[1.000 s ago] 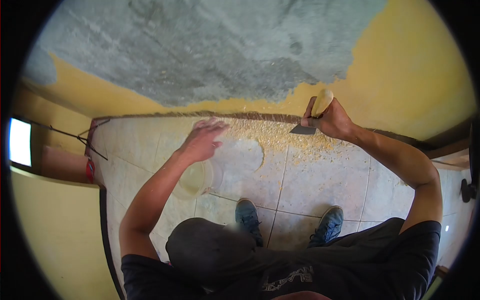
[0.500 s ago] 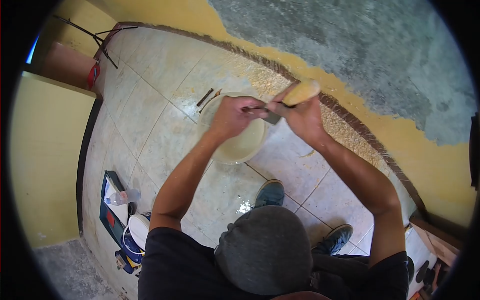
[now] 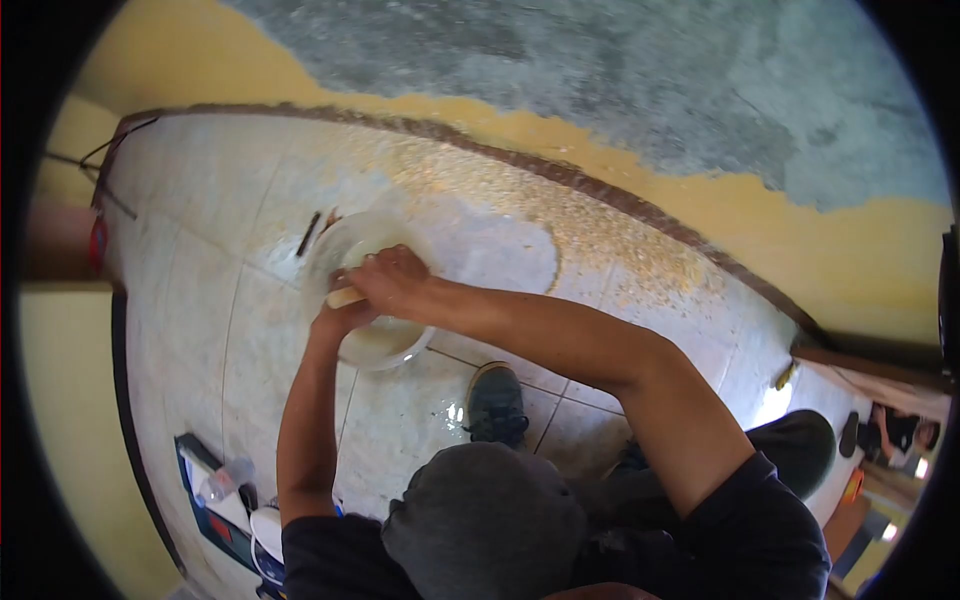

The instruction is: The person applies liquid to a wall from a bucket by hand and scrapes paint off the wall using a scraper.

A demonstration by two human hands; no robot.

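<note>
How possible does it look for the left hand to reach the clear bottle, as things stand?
Probably yes, with some leaning down: the clear bottle lies on the dark case, on the left arm's outer side, and nothing visible covers it. The left hand must first leave the tub.

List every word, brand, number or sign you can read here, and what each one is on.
No text can be read in this view.
Clear bottle: any print is too small and blurred to read.
Red patch on the dark green case: too small to tell whether it carries lettering.
Distant person's dark top: any marking is too small to read.
</note>
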